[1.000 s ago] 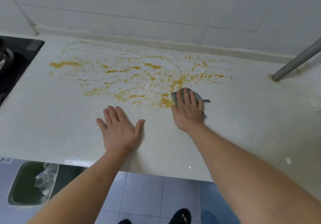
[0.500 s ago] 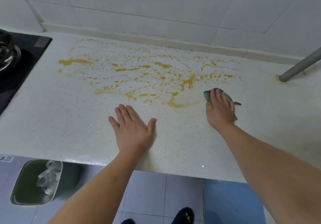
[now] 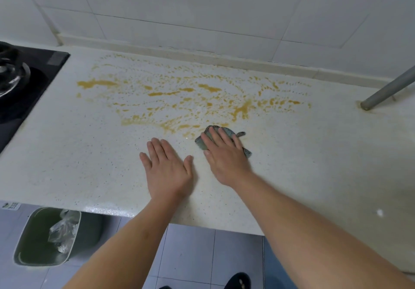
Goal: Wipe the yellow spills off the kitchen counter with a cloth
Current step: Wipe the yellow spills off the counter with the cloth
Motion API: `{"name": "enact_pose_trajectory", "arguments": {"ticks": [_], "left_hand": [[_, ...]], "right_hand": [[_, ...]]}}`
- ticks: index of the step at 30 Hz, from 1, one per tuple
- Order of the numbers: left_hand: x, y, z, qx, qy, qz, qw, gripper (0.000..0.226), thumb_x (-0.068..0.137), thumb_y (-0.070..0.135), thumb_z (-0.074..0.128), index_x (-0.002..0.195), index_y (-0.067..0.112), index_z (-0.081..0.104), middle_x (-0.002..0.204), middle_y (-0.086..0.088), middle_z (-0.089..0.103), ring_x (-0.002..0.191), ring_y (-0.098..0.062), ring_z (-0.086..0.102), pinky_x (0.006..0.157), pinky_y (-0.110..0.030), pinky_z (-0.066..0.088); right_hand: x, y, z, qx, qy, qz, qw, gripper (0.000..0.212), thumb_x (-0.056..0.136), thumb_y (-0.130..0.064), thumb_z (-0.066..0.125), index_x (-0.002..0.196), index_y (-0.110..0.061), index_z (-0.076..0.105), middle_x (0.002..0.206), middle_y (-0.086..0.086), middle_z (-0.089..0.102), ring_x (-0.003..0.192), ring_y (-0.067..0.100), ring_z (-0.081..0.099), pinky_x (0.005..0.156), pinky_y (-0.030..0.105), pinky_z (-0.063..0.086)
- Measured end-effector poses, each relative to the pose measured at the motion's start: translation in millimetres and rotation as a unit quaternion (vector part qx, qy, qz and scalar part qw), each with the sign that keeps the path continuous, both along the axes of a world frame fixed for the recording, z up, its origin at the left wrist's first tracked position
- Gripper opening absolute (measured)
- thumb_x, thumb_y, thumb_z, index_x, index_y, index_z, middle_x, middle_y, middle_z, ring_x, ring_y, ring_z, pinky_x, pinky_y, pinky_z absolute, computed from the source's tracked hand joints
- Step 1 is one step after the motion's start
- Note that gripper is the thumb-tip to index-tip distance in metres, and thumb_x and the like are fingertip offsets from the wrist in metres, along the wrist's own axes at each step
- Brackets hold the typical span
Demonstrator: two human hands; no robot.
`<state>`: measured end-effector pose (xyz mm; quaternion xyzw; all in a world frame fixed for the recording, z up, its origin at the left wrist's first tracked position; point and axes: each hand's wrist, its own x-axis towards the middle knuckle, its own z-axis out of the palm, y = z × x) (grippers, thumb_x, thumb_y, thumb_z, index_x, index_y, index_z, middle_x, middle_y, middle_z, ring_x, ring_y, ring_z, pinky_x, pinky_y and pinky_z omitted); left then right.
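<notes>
Right hand (image 3: 226,158) presses flat, fingers straight, on the cloth (image 3: 224,139), mostly hidden beneath them; yellow spills (image 3: 179,100) lie beyond the fingertips. Left hand (image 3: 167,172) rests open on the counter (image 3: 67,154).

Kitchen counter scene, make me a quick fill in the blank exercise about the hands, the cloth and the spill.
1. The right hand presses a ____ flat on the counter.
2. The left hand lies flat on the counter and holds ____.
3. The spill is ____ in colour.
4. The bin stands on the floor, ____ the counter's front edge.

Missing words: cloth; nothing; yellow; below
</notes>
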<state>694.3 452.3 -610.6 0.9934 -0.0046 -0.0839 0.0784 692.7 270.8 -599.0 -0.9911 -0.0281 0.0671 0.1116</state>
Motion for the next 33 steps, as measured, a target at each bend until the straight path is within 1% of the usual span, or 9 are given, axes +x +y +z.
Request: {"name": "enact_pose_trajectory", "arguments": {"ticks": [3, 6, 8, 12, 20, 22, 25, 29, 33], "left_hand": [[0, -1, 0, -0.001, -0.004, -0.003, 1.0, 0.092, 0.1, 0.064, 0.007, 0.16, -0.005, -0.003, 0.169, -0.027, -0.005, 0.158, -0.038, -0.01, 0.126, -0.058, -0.003], [-1, -1, 0, -0.004, -0.007, 0.003, 1.0, 0.093, 0.1, 0.064, 0.009, 0.159, -0.007, -0.005, 0.169, -0.027, -0.006, 0.158, -0.038, -0.01, 0.127, -0.057, -0.002], [0, -2, -1, -0.004, -0.008, 0.006, 1.0, 0.094, 0.1, 0.064, 0.01, 0.159, -0.007, -0.007, 0.169, -0.027, -0.007, 0.158, -0.037, -0.012, 0.127, -0.056, -0.002], [-1, -3, 1, -0.006, -0.003, 0.004, 1.0, 0.093, 0.1, 0.063, 0.011, 0.159, -0.007, -0.006, 0.169, -0.027, -0.008, 0.158, -0.037, -0.012, 0.127, -0.055, -0.004], [0, -3, 1, -0.003, -0.014, 0.007, 1.0, 0.094, 0.1, 0.063, 0.015, 0.159, -0.008, -0.001, 0.169, -0.028, -0.002, 0.158, -0.039, -0.005, 0.128, -0.055, 0.0], [0, -3, 1, -0.002, -0.01, 0.007, 1.0, 0.094, 0.1, 0.063, 0.014, 0.16, -0.008, -0.001, 0.169, -0.028, -0.001, 0.158, -0.038, -0.005, 0.127, -0.055, 0.001], [0, -2, 1, -0.004, -0.006, 0.004, 1.0, 0.093, 0.101, 0.063, 0.015, 0.159, -0.008, -0.002, 0.169, -0.028, -0.003, 0.158, -0.038, -0.007, 0.127, -0.055, 0.0], [0, -2, 3, -0.012, -0.001, 0.003, 1.0, 0.094, 0.1, 0.063, 0.015, 0.159, -0.008, -0.004, 0.168, -0.028, -0.006, 0.158, -0.038, -0.009, 0.127, -0.055, -0.002], [1, -2, 2, -0.015, -0.003, 0.008, 1.0, 0.094, 0.099, 0.063, 0.015, 0.159, -0.008, -0.004, 0.168, -0.028, -0.006, 0.158, -0.038, -0.01, 0.127, -0.055, -0.003]], "right_hand": [[-15, -52, -3, -0.058, -0.017, -0.029, 0.998, 0.059, 0.108, -0.047, 0.006, 0.164, -0.028, 0.003, 0.173, -0.004, 0.0, 0.159, 0.021, 0.002, 0.128, 0.049, 0.008], [-32, -135, -4, -0.092, -0.008, -0.154, 0.984, 0.064, 0.104, -0.05, -0.002, 0.163, -0.026, 0.006, 0.172, -0.001, 0.007, 0.158, 0.022, 0.009, 0.126, 0.05, 0.016], [-39, -170, -2, -0.073, 0.022, -0.245, 0.967, 0.062, 0.106, -0.052, 0.005, 0.164, -0.029, 0.007, 0.173, -0.004, 0.006, 0.158, 0.02, 0.006, 0.126, 0.049, 0.012], [-19, -142, -2, -0.077, 0.035, -0.32, 0.944, 0.06, 0.106, -0.046, 0.016, 0.163, -0.029, 0.005, 0.172, -0.003, 0.004, 0.158, 0.022, 0.006, 0.125, 0.052, 0.013], [7, 8, 3, -0.031, 0.023, -0.098, 0.994, 0.063, 0.107, -0.047, 0.016, 0.164, -0.024, 0.003, 0.173, -0.003, -0.003, 0.159, 0.022, -0.001, 0.126, 0.051, 0.004], [-6, 11, 3, -0.006, 0.038, -0.033, 0.999, 0.061, 0.108, -0.046, 0.015, 0.165, -0.027, 0.004, 0.172, -0.008, -0.004, 0.158, 0.016, -0.005, 0.127, 0.046, -0.001], [-24, -44, 0, -0.021, 0.016, 0.019, 0.999, 0.057, 0.107, -0.033, 0.027, 0.164, -0.028, 0.019, 0.171, -0.009, 0.013, 0.157, 0.016, 0.011, 0.127, 0.046, 0.013], [-37, -140, -7, 0.012, -0.034, -0.134, 0.99, 0.058, 0.099, -0.028, 0.028, 0.154, -0.024, 0.045, 0.161, -0.001, 0.04, 0.149, 0.028, 0.036, 0.122, 0.05, 0.028], [-10, -125, -11, -0.053, -0.017, -0.296, 0.954, 0.058, 0.102, -0.024, 0.036, 0.16, -0.027, 0.031, 0.168, -0.005, 0.026, 0.154, 0.02, 0.022, 0.125, 0.044, 0.018]]}}
